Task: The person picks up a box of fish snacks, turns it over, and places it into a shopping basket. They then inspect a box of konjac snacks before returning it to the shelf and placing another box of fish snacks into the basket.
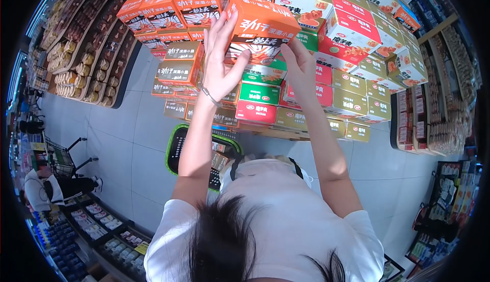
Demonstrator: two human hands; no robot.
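Both my hands are raised and hold an orange snack box (265, 23) with black lettering, tilted, against a tall stack of boxes (352, 32). My left hand (220, 60), with a thin bracelet at the wrist, grips the box's left side with fingers spread. Under the box's lower right corner, my right hand (300, 63) gives support. More orange boxes (168, 6) of the same kind are stacked to the left, and green, red and gold boxes (260, 93) lie just below my hands.
A green shopping basket (175, 152) with some packs in it stands on the grey tiled floor in front of me. Snack shelves (84, 47) line the left and shelves (449, 93) the right. A person in white (38, 190) crouches at the far left beside a cart (61, 159).
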